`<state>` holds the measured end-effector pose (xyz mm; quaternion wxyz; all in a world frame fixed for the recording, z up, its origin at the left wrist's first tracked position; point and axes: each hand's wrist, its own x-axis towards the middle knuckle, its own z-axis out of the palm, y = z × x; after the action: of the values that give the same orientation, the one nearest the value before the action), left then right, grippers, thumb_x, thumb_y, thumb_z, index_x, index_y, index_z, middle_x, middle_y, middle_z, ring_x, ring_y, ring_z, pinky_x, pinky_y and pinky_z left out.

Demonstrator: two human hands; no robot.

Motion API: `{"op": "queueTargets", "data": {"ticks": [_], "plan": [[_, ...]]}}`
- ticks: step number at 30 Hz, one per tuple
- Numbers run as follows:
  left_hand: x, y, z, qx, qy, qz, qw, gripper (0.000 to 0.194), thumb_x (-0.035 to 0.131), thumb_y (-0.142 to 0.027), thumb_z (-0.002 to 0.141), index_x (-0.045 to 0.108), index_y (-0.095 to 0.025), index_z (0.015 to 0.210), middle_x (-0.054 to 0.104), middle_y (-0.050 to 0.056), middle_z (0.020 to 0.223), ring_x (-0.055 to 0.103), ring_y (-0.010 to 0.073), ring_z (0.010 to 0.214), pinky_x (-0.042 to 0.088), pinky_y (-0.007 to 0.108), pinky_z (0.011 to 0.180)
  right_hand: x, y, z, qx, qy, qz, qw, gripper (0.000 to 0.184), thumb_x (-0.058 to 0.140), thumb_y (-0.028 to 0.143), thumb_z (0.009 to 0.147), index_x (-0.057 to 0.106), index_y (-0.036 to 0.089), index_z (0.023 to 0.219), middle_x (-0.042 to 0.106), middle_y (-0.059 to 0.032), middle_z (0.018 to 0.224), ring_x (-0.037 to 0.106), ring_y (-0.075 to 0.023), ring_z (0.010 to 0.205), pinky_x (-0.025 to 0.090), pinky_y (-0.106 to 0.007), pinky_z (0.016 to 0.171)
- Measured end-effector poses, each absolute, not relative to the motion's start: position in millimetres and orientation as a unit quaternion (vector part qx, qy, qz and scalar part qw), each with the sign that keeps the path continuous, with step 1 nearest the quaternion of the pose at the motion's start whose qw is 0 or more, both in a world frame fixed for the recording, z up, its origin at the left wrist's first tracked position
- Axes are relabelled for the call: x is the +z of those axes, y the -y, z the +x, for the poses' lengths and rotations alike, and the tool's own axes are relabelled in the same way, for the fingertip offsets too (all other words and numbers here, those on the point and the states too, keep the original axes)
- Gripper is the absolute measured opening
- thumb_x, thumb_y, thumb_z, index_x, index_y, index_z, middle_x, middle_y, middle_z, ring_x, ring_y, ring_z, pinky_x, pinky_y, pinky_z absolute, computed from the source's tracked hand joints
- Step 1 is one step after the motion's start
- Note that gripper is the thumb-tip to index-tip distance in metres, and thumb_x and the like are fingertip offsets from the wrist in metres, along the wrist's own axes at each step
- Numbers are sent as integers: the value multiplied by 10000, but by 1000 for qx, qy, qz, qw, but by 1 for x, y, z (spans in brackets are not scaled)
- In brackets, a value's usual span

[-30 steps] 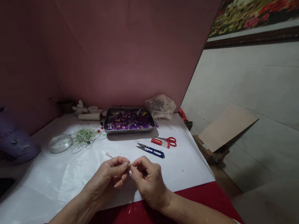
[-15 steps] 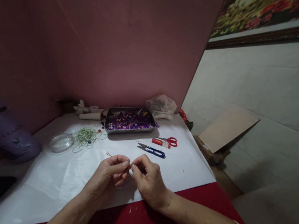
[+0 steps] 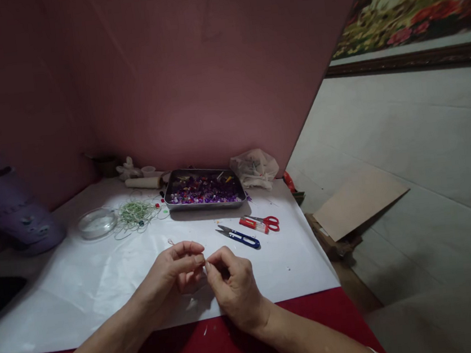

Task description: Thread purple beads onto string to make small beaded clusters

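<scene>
Above the near part of the white sheet, my left hand [image 3: 182, 267] and my right hand [image 3: 233, 284] meet fingertip to fingertip, both in a pinch. A thin reddish-brown cord [image 3: 170, 241] shows as a small loop behind my left fingers, and seems to be held by them. Whatever lies between the right thumb and forefinger is too small to make out. Just beyond my right hand are blue thread snips [image 3: 239, 236]. Farther off lie red-handled scissors [image 3: 271, 223] and a red lighter [image 3: 253, 225], close together.
A metal tray [image 3: 205, 206] of purple beads stands at the back, beside a clear plastic bag [image 3: 255, 168]. To its left are tangled green thread [image 3: 135, 213], a round clear dish [image 3: 96, 223] and a pale roll [image 3: 143, 183]. A purple tumbler [image 3: 13, 207] stands far left.
My fingertips have shifted very slightly left, still pinched together. The things on the table have stayed put.
</scene>
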<state>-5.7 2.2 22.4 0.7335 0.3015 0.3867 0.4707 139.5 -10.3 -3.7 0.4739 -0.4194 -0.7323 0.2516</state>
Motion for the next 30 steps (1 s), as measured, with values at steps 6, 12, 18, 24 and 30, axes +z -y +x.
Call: {"op": "queueTargets", "data": {"ticks": [6,12,18,24,30], "plan": [[25,-2,-6,465,-395,301,733,218,739,-106,640,599,-156,799,594,-30,569,519,64,469,408,164,473,-3,11,140,248,735,-423,468,77,471,140,836,526,176,797,589,1,630,532,-111,534,403,-210,514],[26,-1,-5,461,-399,305,732,229,751,-112,624,598,-159,787,601,-24,584,520,71,460,397,167,452,-1,10,141,243,744,-419,460,85,455,133,837,527,178,836,545,25,593,500,-107,508,383,-206,495],[23,-2,-6,471,-392,318,723,223,768,-135,627,610,-155,783,604,-20,613,518,67,464,384,160,443,2,11,141,253,753,-408,451,89,478,150,832,546,173,886,541,27,602,499,-106,506,398,-213,516],[23,-3,-7,461,-378,328,733,140,726,-232,703,622,-139,719,596,-12,585,475,56,437,343,163,424,-2,9,139,306,716,-412,473,78,467,188,891,543,173,886,648,-26,729,587,-123,611,438,-224,569],[20,-1,-5,454,-386,355,720,175,722,-266,705,603,-144,668,559,-27,536,454,63,441,310,178,436,-1,9,139,314,715,-395,484,91,462,190,903,551,170,905,675,-41,764,628,-136,654,458,-233,603]]}}
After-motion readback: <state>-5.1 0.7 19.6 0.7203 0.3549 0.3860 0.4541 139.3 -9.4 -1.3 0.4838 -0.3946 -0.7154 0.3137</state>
